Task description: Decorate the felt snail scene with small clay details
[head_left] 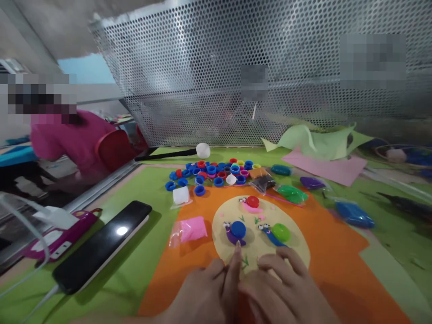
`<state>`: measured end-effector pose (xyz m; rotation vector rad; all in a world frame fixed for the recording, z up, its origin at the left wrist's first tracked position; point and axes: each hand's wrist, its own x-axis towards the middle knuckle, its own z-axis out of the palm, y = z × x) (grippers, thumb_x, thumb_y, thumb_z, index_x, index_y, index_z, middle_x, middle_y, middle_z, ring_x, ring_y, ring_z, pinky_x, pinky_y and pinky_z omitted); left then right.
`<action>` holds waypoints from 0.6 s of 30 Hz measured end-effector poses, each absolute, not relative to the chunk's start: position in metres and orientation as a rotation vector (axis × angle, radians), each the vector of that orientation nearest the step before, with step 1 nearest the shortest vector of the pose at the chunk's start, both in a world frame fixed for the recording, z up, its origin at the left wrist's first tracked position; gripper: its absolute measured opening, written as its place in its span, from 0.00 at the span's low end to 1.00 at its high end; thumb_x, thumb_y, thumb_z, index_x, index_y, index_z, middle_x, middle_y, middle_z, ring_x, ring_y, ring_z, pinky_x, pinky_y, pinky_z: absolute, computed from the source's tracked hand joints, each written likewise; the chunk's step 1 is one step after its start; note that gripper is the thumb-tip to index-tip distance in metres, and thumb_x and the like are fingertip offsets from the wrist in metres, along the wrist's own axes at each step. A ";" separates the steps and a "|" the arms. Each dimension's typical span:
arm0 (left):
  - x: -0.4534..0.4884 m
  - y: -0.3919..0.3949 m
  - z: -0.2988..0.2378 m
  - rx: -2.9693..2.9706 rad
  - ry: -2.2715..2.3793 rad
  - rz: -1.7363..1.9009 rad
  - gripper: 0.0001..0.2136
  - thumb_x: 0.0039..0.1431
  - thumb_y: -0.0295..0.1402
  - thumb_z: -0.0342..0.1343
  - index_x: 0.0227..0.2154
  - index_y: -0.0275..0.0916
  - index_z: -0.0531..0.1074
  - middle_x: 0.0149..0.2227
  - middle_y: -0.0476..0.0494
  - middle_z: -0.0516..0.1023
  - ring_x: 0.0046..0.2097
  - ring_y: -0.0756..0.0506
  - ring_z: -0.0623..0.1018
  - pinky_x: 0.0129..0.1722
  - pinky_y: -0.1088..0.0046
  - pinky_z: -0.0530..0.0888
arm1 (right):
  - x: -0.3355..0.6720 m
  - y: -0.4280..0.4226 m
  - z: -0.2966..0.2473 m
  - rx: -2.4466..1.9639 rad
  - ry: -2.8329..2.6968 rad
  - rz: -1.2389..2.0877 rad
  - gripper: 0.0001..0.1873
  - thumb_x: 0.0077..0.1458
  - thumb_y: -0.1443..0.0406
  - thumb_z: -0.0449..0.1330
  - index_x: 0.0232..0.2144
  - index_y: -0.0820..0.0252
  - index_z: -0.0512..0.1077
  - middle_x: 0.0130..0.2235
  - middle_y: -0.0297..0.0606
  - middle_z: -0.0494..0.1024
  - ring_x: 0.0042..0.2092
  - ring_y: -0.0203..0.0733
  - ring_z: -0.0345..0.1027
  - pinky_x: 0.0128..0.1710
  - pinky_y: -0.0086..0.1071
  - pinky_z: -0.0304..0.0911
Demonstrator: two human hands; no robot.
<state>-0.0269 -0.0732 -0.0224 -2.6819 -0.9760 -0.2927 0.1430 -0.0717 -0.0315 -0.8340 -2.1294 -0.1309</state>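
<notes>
1. Head view: bottom centre, the left hand (205,292) points its index finger, other fingers curled, holding nothing, at the purple snail (235,231) on the yellow disc (297,252)
2. Beside it, the right hand (286,288) rests loosely open on the disc, gripping nothing

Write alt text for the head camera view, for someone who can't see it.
Two bare hands, left hand and right hand, press on a yellow disc bearing three clay snails, the left forefinger by the blue-shelled snail. Behind lie bottle caps and wrapped clay; a phone lies left.
</notes>
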 end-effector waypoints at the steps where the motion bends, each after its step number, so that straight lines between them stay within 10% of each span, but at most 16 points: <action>1: -0.028 -0.072 -0.021 -2.694 -0.994 -0.329 0.25 0.48 0.21 0.46 0.52 0.23 0.55 0.24 0.44 0.75 0.22 0.47 0.71 0.13 0.74 0.63 | 0.145 -0.069 -0.026 -0.848 -2.123 -0.167 0.13 0.57 0.74 0.45 0.30 0.60 0.68 0.25 0.32 0.73 0.28 0.39 0.66 0.34 0.37 0.58; 10: -0.095 -0.016 0.049 -2.653 -1.793 -0.043 0.17 0.51 0.26 0.44 0.45 0.34 0.66 0.43 0.36 0.73 0.44 0.38 0.72 0.41 0.62 0.69 | 0.161 -0.060 0.004 -1.054 -2.409 -0.540 0.22 0.43 0.78 0.41 0.41 0.67 0.62 0.21 0.33 0.73 0.11 0.38 0.61 0.07 0.33 0.46; 18: -0.133 0.007 0.042 -2.778 -1.877 0.141 0.11 0.53 0.28 0.49 0.41 0.39 0.68 0.31 0.48 0.75 0.31 0.49 0.75 0.29 0.75 0.70 | 0.159 -0.057 -0.015 -1.003 -2.524 -0.379 0.26 0.48 0.78 0.41 0.51 0.67 0.55 0.22 0.32 0.75 0.15 0.41 0.67 0.10 0.28 0.57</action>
